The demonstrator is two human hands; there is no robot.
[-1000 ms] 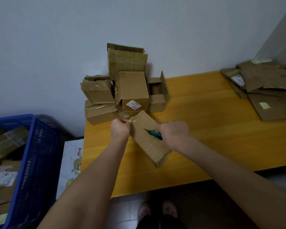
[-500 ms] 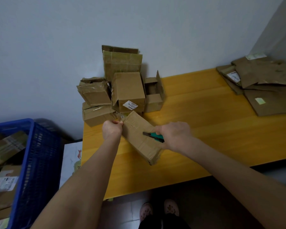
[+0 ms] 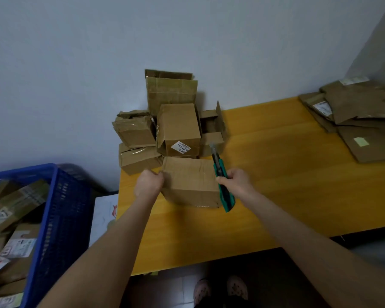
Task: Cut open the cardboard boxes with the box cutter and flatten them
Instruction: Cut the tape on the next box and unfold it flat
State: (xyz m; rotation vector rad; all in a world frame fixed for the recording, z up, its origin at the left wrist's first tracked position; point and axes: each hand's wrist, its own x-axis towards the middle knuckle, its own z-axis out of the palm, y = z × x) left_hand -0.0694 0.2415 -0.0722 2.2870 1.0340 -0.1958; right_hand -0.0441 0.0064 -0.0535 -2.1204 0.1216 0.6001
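Brown cardboard box point(image 3: 190, 181) held on the yellow wooden worktop point(image 3: 276, 174).
The left hand point(image 3: 148, 185) clenches its grip on the box's left edge; the right hand point(image 3: 237, 181) grasps in its grip a green-and-black box cutter point(image 3: 219, 168) beside the right edge, blade pointing up.

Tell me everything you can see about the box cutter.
The box cutter is a slim knife with a teal and black plastic-looking body and a short grey blade extended at its far end. The right hand grips it around the middle, blade pointing away from the person. It is held alongside the right edge of the box in front; whether it touches the cardboard cannot be told.
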